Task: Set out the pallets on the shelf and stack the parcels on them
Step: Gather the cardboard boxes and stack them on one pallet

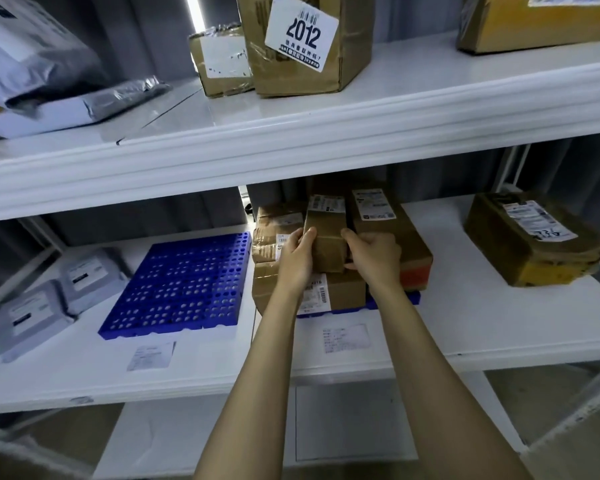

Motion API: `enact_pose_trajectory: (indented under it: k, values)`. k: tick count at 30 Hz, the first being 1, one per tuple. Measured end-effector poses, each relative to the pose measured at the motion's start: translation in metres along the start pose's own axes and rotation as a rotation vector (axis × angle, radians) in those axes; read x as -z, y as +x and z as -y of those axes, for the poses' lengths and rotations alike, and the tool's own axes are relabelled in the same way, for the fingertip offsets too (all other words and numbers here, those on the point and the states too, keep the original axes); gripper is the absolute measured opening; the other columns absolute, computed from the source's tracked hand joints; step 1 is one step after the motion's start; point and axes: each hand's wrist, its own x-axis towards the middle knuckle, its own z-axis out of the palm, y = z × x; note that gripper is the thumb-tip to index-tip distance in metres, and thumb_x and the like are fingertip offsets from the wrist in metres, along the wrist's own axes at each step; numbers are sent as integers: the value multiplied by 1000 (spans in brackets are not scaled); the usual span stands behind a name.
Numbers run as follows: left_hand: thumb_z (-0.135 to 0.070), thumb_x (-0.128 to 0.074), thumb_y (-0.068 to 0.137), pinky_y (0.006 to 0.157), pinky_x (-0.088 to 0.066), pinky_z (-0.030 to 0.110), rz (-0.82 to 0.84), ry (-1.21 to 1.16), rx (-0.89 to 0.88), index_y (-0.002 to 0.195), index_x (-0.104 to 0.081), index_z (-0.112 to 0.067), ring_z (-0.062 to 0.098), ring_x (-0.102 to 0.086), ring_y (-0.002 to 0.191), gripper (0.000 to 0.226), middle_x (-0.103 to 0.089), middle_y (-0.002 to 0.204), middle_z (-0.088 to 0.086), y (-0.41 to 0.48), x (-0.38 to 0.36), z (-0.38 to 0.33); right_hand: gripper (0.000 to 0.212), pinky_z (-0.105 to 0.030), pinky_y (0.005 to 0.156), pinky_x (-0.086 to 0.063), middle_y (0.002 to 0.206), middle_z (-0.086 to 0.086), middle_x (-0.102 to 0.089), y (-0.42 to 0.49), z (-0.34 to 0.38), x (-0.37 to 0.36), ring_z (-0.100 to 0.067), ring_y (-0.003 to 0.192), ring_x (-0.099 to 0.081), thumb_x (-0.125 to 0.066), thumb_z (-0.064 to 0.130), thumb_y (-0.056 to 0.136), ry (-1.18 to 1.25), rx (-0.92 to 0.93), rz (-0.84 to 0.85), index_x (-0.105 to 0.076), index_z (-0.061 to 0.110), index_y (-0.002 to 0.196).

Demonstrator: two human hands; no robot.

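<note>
Both hands grip one small brown parcel [326,239]. The left hand [293,258] clasps its left side with the thumb on the top edge. The right hand [374,256] clasps its right side, fingers curled over the near face. The parcel sits on top of a stack of cartons, touching a labelled carton [345,292] beneath it. It lies between a crumpled carton [267,237] on the left and a longer carton [390,230] on the right.

The stack rests on a loaded blue pallet [411,298], of which only the near edge shows. Just left of the stack lies a bare blue pallet [184,285], flat on the middle shelf [499,323]. Two grey mailer bags [84,278] lie further left. A large taped parcel [530,237] stands well apart on the right, directly on the shelf. The upper shelf [291,133] carries more cartons, one labelled 2012 [302,32].
</note>
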Motion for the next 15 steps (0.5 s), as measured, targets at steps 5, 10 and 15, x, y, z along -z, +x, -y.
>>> enact_pose_trajectory:
  k: [5,10,15]
  values:
    - [-46,-41,98,109,-37,46,-28,-1,40,145,-37,-20,24,-48,124,55,-51,136,6,10,-11,7,31,-43,80,-57,74,-8,-70,17,-6,-4,-20,73,-67,-59,33,92,-60,14,13,-71,8,77]
    - [-41,-39,99,102,-43,39,-41,-17,49,142,-41,-17,22,-51,120,49,-53,133,7,18,-16,11,21,-36,81,-55,76,-2,-69,24,-6,-6,-14,73,-64,-59,29,93,-96,45,30,-70,18,79]
    - [-32,-38,101,85,-46,30,-28,-46,56,123,-50,-19,12,-56,98,28,-59,104,-4,20,-21,12,21,-16,64,-41,86,-4,-70,31,-10,-7,-2,64,-51,-58,26,94,-148,93,20,-73,10,95]
